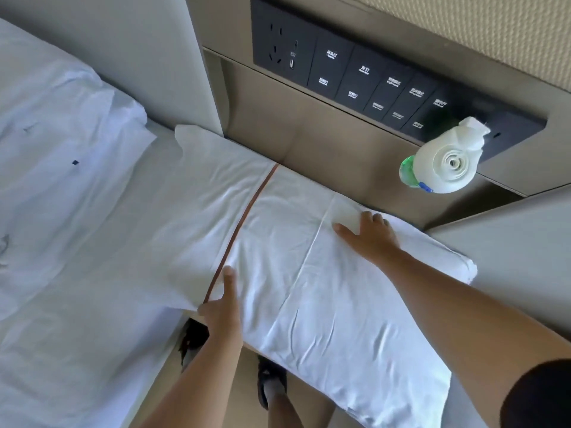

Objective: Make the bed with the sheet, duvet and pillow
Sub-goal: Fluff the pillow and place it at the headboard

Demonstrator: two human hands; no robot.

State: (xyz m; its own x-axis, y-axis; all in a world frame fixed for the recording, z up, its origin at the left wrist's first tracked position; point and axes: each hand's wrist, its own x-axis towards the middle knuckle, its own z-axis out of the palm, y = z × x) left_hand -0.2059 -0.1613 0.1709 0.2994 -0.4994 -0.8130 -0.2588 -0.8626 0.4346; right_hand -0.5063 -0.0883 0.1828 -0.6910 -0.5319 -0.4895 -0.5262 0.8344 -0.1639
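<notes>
While the left hand (pixel 221 308) holds the pillow (pixel 312 282) by its edge, thumb on top, the right hand (pixel 369 234) lies flat on it, fingers straight.

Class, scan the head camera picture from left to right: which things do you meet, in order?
First the rumpled white bedding → left hand gripping the near edge of the pillow → right hand flat on the pillow → spray bottle.
</notes>
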